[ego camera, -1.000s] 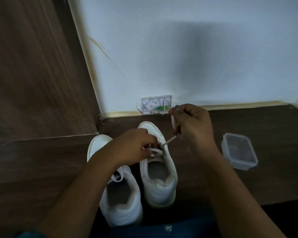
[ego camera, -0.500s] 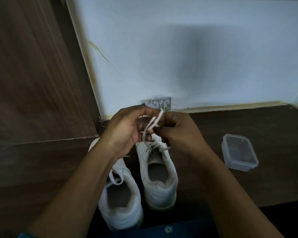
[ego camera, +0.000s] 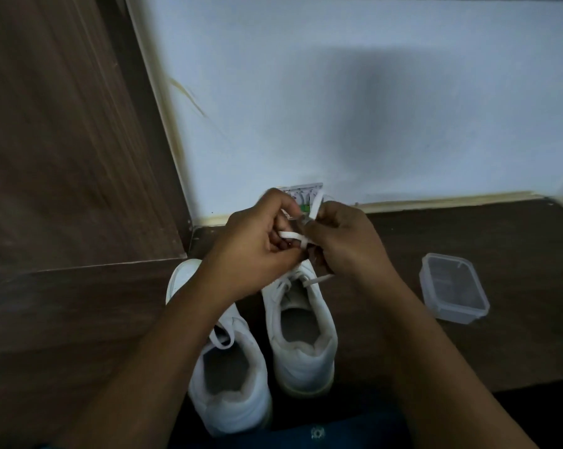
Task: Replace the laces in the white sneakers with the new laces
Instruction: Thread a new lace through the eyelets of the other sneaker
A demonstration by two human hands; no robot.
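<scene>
step: lacing right-hand sneaker (ego camera: pixel 301 325) | white lace (ego camera: pixel 291 235): raised above that sneaker's toe, running down to its eyelets | left hand (ego camera: pixel 257 241): fingers curled, pinching lace | right hand (ego camera: pixel 345 241): pinching same lace close by, likely holding it taut to guide | other sneaker (ego camera: pixel 228 367): just left of it

Right of the white sneakers (ego camera: pixel 301 354) we find open floor (ego camera: pixel 419 234) up to a clear container (ego camera: pixel 451 288). Left of them a wooden panel (ego camera: pixel 63 173) blocks passage; beyond their toes, the wall (ego camera: pixel 338 108). Above the toes, the left hand (ego camera: pixel 251 251) and right hand (ego camera: pixel 348 244), pinching a lace (ego camera: pixel 289 235), fill the space.
</scene>
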